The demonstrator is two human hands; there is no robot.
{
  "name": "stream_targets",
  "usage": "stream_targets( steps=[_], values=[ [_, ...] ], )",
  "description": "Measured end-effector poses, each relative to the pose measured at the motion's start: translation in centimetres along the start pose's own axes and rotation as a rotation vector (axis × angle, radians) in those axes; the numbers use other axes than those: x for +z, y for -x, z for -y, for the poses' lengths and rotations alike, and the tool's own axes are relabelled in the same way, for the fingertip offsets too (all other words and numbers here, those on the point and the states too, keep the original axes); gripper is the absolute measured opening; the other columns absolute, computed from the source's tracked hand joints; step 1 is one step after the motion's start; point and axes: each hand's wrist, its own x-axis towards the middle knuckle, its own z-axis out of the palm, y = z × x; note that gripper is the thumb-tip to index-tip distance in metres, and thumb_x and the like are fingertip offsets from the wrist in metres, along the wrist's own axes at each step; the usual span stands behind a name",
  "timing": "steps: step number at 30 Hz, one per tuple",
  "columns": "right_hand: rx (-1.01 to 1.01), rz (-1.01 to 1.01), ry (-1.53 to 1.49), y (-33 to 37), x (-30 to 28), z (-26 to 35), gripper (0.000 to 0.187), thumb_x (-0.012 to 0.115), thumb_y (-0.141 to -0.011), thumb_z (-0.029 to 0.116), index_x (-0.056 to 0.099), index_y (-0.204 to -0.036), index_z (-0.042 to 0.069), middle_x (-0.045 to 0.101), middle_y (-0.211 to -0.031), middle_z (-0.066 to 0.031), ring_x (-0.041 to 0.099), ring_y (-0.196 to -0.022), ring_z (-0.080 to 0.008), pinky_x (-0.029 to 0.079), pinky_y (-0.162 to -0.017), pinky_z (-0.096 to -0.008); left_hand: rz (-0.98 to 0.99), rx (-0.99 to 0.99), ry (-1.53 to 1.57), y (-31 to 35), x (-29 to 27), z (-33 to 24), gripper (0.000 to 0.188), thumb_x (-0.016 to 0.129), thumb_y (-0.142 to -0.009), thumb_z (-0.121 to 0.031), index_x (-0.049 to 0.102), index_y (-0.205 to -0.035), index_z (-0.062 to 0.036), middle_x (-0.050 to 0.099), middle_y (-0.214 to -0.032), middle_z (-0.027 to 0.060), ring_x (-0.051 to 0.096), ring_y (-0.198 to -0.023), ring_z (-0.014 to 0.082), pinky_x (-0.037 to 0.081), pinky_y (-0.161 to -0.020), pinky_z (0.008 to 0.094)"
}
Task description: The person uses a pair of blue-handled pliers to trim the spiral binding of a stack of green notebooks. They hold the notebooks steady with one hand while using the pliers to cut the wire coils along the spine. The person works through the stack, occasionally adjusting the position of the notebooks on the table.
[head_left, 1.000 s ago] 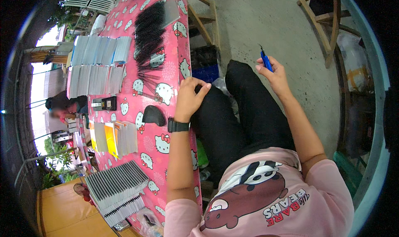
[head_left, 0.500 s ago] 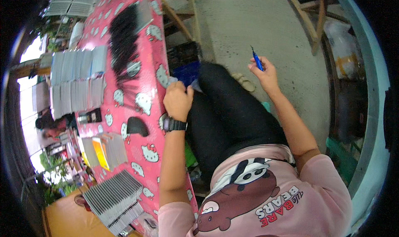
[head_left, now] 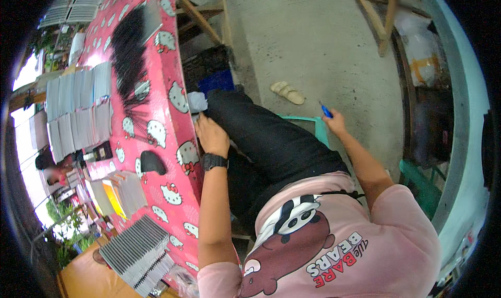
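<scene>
My right hand (head_left: 335, 123), held out over the floor, is closed round a small blue-handled tool (head_left: 326, 111); its thin metal tip is hard to make out now. My left hand (head_left: 213, 137), with a black watch on the wrist, rests by the near edge of the pink table (head_left: 175, 141), beside my black-trousered leg. Its fingers are stretched out toward a crumpled white bundle (head_left: 197, 102) at the table's edge, and the fingertips are partly hidden. A heap of thin black strips (head_left: 128, 57) lies on the patterned tablecloth. Closer in sits a rounded black piece (head_left: 153, 162).
Tall stacks of pale flat pieces (head_left: 78, 110) stand along the table's far side, with a grey ridged stack (head_left: 138, 246) nearer me. A teal plastic stool (head_left: 321, 131) is by my legs. A cream slipper (head_left: 288, 92) lies on the concrete floor. Wooden legs (head_left: 227, 16) stand ahead.
My body has turned, so the table shifts leftward in view. My right hand has lowered with the blue tool. My left hand has moved slightly nearer me. The slipper and stool show more.
</scene>
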Motion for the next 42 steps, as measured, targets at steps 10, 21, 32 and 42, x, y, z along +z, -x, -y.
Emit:
stream_targets(
  steps=[10,21,32,42],
  values=[
    [0.173,-0.005,0.195,6.5,-1.7,-7.9,0.047,0.066,-0.065,0.033,0.063,-0.104,0.007,0.065,-0.094,-0.0183,0.063,-0.086,-0.0330,0.049,-0.077,-0.0404,0.328,0.041,0.357,-7.5,-1.4,-1.1,0.035,0.073,-0.063,-0.016,0.058,-0.089,0.0009,0.062,-0.095,0.0202,0.058,-0.094,0.0347,0.047,-0.083,0.0395],
    [0.186,-0.321,0.166,13.3,-7.8,-5.7,0.044,0.067,-0.065,0.032,0.061,-0.099,0.005,0.064,-0.090,-0.0201,0.062,-0.085,-0.0360,0.048,-0.077,-0.0433,0.265,0.156,0.185,-10.1,-3.4,-2.9,0.038,0.071,-0.070,-0.037,0.068,-0.088,-0.0024,0.066,-0.095,0.0157,0.064,-0.089,0.0300,0.051,-0.078,0.0377],
    [0.083,-0.231,0.391,14.7,-10.6,-3.3,0.042,0.065,-0.066,0.033,0.063,-0.100,0.009,0.065,-0.092,-0.0178,0.062,-0.085,-0.0344,0.049,-0.077,-0.0428,0.113,0.201,0.248,-10.0,-0.9,-0.6,0.043,0.070,-0.070,-0.039,0.067,-0.086,0.0005,0.065,-0.094,0.0183,0.063,-0.089,0.0306,0.051,-0.077,0.0376],
    [-0.017,-0.290,0.379,14.8,-10.4,-3.3,0.045,0.067,-0.064,0.033,0.063,-0.099,0.006,0.064,-0.088,-0.0197,0.062,-0.083,-0.0354,0.049,-0.075,-0.0437,-0.005,0.182,0.292,-9.9,-1.4,-1.0,0.053,0.062,-0.076,-0.049,0.066,-0.086,0.0028,0.064,-0.091,0.0215,0.063,-0.085,0.0333,0.050,-0.074,0.0411]
  ],
)
